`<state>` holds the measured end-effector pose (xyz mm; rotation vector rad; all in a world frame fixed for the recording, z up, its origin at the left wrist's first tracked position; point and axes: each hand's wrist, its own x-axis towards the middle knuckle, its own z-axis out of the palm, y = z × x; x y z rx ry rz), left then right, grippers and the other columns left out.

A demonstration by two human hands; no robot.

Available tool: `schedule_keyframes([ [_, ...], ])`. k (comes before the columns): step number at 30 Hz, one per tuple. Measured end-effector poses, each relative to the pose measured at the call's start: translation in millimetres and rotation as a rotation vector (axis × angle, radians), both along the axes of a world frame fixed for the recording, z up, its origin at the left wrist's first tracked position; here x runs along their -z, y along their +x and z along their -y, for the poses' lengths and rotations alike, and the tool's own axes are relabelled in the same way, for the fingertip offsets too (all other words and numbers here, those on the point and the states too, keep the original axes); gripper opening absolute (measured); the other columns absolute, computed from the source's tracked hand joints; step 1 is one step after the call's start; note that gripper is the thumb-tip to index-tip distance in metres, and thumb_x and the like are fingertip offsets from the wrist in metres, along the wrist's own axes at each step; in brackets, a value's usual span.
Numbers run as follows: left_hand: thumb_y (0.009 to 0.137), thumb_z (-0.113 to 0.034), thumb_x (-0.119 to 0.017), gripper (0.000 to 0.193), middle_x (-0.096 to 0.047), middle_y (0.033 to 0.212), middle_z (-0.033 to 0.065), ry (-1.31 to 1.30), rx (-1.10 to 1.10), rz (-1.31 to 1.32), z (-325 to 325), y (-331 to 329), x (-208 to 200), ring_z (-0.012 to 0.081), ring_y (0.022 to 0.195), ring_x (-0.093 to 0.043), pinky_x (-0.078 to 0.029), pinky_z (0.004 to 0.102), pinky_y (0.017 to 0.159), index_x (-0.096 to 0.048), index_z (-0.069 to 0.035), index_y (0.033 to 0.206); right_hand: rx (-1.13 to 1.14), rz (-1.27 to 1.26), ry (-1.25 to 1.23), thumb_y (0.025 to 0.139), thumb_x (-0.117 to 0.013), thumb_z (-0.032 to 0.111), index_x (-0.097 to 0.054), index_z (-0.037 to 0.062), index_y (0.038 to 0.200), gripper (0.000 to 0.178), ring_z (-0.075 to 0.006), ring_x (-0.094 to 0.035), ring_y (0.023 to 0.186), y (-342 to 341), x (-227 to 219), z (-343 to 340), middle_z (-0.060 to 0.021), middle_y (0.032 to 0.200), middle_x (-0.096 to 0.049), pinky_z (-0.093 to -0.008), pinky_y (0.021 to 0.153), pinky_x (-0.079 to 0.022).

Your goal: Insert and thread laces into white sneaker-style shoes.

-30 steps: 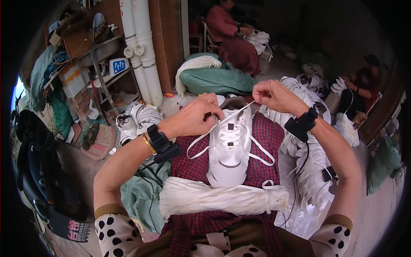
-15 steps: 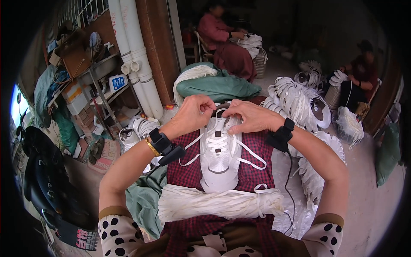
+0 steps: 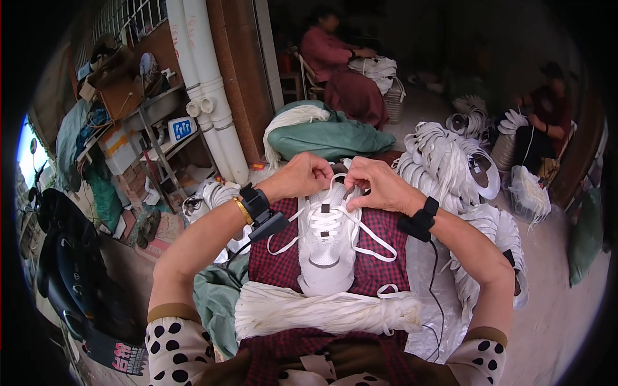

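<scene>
On the red-and-black checked cloth (image 3: 383, 238) over my lap rests a white sneaker (image 3: 326, 257), its toe towards me. White laces criss-cross its front, and two loose lace ends (image 3: 376, 243) trail out to the sides. At the top of the tongue a loop of shoelace (image 3: 335, 181) stands up between my hands. My left hand (image 3: 301, 175) is closed in a pinch at the left of this loop. With bent fingers, my right hand (image 3: 380, 186) pinches at its right, thumb near the eyelet edge. Fingertips partly hide what each pinches.
A tied bundle of white laces (image 3: 328, 310) lies across my lap, nearest me. White shoes (image 3: 444, 154) are heaped at the right, with a green sack (image 3: 331, 138) beyond. Two people (image 3: 338, 58) sit farther back. White pipes (image 3: 206, 90) and a cluttered shelf stand left.
Both hands have shifted slightly down in the picture, and the right fingers have curled more. The lace loop shows more upright between them. The view has tilted a little.
</scene>
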<state>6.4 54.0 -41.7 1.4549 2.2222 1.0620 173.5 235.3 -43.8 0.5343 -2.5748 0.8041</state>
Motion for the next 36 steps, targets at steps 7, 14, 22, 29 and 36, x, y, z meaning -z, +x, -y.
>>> schedule_keyframes([
  [7, 0.074, -0.008, -0.075, 0.011, -0.061, 0.075, 0.0036, -0.109, 0.387, -0.139, -2, 18, -9, 0.0154, 0.075, -0.057, -0.046, 0.0328, 0.07, -0.07, 0.0, 0.08, 0.011, -0.092, -0.021, 0.063, -0.088, 0.019, -0.066, 0.003, 0.087, 0.036, -0.0251, -0.058, 0.078, 3, 6, 3, -0.0081, 0.086, -0.055, -0.0357, 0.07, -0.048],
  [14, 0.073, -0.014, -0.07, 0.008, -0.06, 0.073, 0.0038, 0.029, 0.217, -0.462, 21, 4, -18, 0.0253, 0.075, -0.062, -0.038, 0.0431, 0.071, -0.07, -0.007, 0.07, 0.026, -0.077, -0.023, 0.076, -0.079, 0.018, -0.069, 0.001, 0.09, 0.024, -0.0267, -0.062, 0.078, 5, 2, 7, -0.0104, 0.086, -0.061, -0.0361, 0.071, -0.049],
  [22, 0.079, -0.008, -0.074, 0.012, -0.064, 0.079, 0.0089, 0.078, -0.285, -0.285, 163, -59, -40, 0.0169, 0.073, -0.063, -0.051, 0.032, 0.069, -0.073, 0.004, 0.078, 0.085, -0.152, 0.042, 0.09, -0.065, 0.01, -0.074, 0.0013, 0.095, 0.013, -0.0261, -0.066, 0.081, 14, -4, 1, -0.0122, 0.086, -0.069, -0.0344, 0.072, -0.051],
  [29, 0.079, -0.01, -0.077, 0.012, -0.062, 0.082, 0.007, 0.101, -0.442, -0.231, 218, -57, -14, 0.0167, 0.075, -0.057, -0.044, 0.0314, 0.067, -0.075, 0.001, 0.084, 0.397, -0.152, 0.098, 0.09, -0.065, 0.009, -0.074, -0.0001, 0.094, 0.014, -0.0216, -0.063, 0.075, 85, -31, -45, -0.0098, 0.082, -0.067, -0.0314, 0.07, -0.048],
  [36, 0.079, 0.001, -0.069, 0.035, -0.066, 0.112, 0.0172, 0.151, -0.281, -0.373, 183, -32, 30, 0.0266, 0.087, -0.066, -0.054, 0.0383, 0.08, -0.068, -0.001, 0.114, 0.442, 0.202, -0.118, 0.091, -0.066, 0.012, -0.076, 0.0047, 0.094, 0.013, -0.0141, -0.062, 0.086, 104, -4, -76, -0.0057, 0.097, -0.067, -0.0267, 0.072, -0.047],
])
